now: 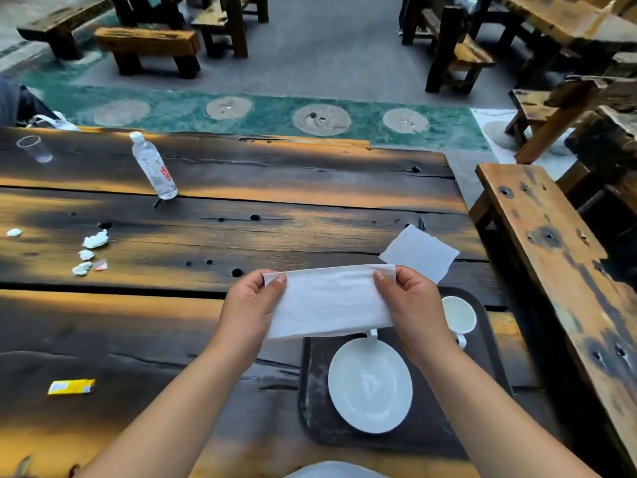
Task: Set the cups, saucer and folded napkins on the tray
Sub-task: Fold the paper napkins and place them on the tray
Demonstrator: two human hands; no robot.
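Left hand [253, 301] and right hand [410, 301] each pinch one end of a white folded paper napkin [327, 301], fingers clenched on it, held above the dark scorched wooden desk [241, 236]. Dark rectangular plastic tray [313, 391] carries a white round ceramic saucer [370, 386] and white ceramic cup [460, 313]. Second white paper napkin [418, 253] lies flat on desk just beyond the tray.

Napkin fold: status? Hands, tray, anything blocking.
Left hand and right hand pinch the napkin ends, above the table. Saucer, cup on tray. Second napkin off tray. Nothing blocking.
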